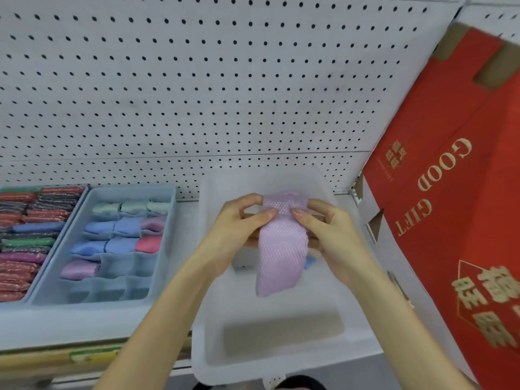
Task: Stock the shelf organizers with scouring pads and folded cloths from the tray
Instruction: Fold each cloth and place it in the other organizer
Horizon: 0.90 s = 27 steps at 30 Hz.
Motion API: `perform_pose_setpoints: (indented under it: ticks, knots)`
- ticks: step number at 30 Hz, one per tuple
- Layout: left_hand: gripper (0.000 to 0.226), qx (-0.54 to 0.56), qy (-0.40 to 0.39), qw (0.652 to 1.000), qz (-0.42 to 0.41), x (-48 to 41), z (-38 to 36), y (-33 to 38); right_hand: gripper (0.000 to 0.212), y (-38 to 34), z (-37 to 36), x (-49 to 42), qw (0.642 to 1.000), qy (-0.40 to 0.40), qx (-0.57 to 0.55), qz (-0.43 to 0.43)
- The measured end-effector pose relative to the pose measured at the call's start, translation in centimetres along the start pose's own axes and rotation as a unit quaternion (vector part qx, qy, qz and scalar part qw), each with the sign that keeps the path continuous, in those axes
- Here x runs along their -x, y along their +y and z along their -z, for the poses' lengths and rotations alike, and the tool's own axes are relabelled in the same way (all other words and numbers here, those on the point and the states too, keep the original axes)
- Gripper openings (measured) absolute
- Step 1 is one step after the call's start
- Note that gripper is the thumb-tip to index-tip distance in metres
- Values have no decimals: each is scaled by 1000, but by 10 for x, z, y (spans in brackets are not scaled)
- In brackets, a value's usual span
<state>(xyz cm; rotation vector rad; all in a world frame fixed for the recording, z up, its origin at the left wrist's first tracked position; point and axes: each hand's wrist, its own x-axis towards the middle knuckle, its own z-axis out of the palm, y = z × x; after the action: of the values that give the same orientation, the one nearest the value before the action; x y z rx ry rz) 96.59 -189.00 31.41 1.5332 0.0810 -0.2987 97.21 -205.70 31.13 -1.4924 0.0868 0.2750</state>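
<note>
We've got both forearms coming in from the near edge, converging over the far half of the tray [281, 367]. L hand [239, 225] & R hand [329, 229] face each other, thumb tips near but apart. Each pinches the pink cloth [281, 254] btwn thumb & curled fingers, wrists roughly level.

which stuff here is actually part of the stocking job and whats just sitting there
Job: pink cloth, pinched by left grip and right grip; clear tray; blue organizer with folded cloths; scouring pads.
Lying about: red gift box; pegboard wall.
</note>
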Motion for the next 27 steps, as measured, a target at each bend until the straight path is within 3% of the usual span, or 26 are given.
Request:
perform_pose_setpoints:
  ticks: [3,6,9,11,13,14,16,18,21,24,27]
  knots:
    - [23,72,-28,997,-24,-1,-4,6,23,-10,5,1,998,-28,-55,23]
    - [22,139,-67,985,-77,2,-5,19,18,-29,15,6,986,-99,-110,80]
    - [44,103,-90,982,-132,5,-1,33,21,-43,28,11,978,-77,45,188]
    - [40,42,-88,980,-171,7,-3,41,22,-55,33,16,962,-28,128,241]
    - [26,-7,-62,976,-208,9,-11,45,24,-67,33,20,924,-45,201,321]
    - [18,-22,-41,973,-225,10,-15,45,21,-69,32,20,890,-58,267,366]
    - [9,-42,-8,967,-251,9,-23,43,13,-65,35,14,819,-31,377,432]
    - [9,-41,12,962,-268,9,-29,42,10,-61,35,11,781,11,419,462]
    - [4,-9,24,961,-275,13,-36,44,19,-59,35,13,809,18,378,450]
    - [31,52,12,968,-244,21,-46,43,22,-62,38,14,874,10,254,413]
    - [44,81,-18,979,-184,27,-56,35,21,-60,37,17,898,26,169,405]
